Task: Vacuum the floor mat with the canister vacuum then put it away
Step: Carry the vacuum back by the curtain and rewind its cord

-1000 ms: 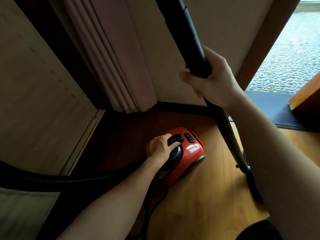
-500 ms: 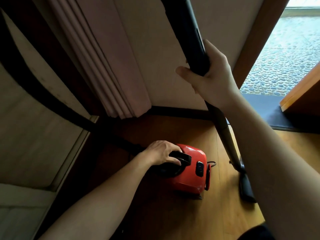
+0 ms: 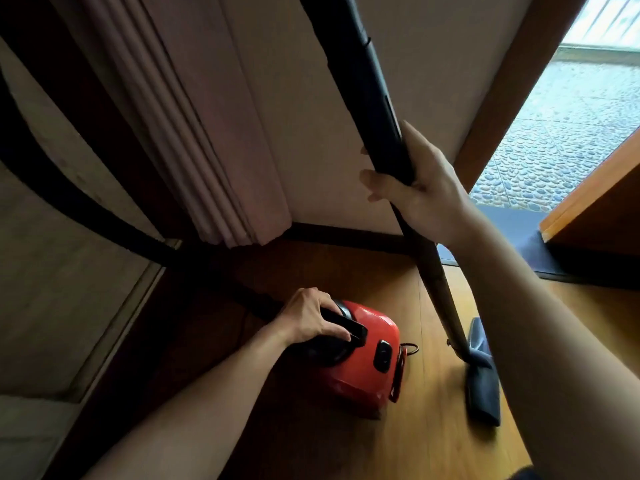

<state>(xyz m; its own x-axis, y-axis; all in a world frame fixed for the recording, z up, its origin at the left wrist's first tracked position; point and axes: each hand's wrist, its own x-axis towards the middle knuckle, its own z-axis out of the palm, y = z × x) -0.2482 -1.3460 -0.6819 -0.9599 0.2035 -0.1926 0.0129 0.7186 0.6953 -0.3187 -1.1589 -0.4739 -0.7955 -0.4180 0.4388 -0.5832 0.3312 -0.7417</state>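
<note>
The red canister vacuum (image 3: 363, 368) sits on the wooden floor near the corner. My left hand (image 3: 308, 318) grips its black carry handle. My right hand (image 3: 420, 190) is wrapped round the black wand (image 3: 367, 81), which runs down to the dark floor nozzle (image 3: 483, 393) resting on the floor to the right of the canister. The black hose (image 3: 69, 206) arcs from the canister's left side up across the left wall. A dark floor mat (image 3: 526, 247) lies at the doorway, at the right.
A pinkish curtain (image 3: 194, 133) hangs in the corner above the canister. A pale wall (image 3: 433, 64) stands behind the wand. A wooden door frame (image 3: 512, 81) and a wooden door's edge (image 3: 588, 192) flank the doorway, with pebbled tiles (image 3: 568, 133) outside. Wooden floor (image 3: 426, 445) spreads in front.
The canister has turned and shifted a little right and nearer the nozzle, still in my left hand's grip. The hose has swung up against the left wall. My right hand keeps hold of the wand.
</note>
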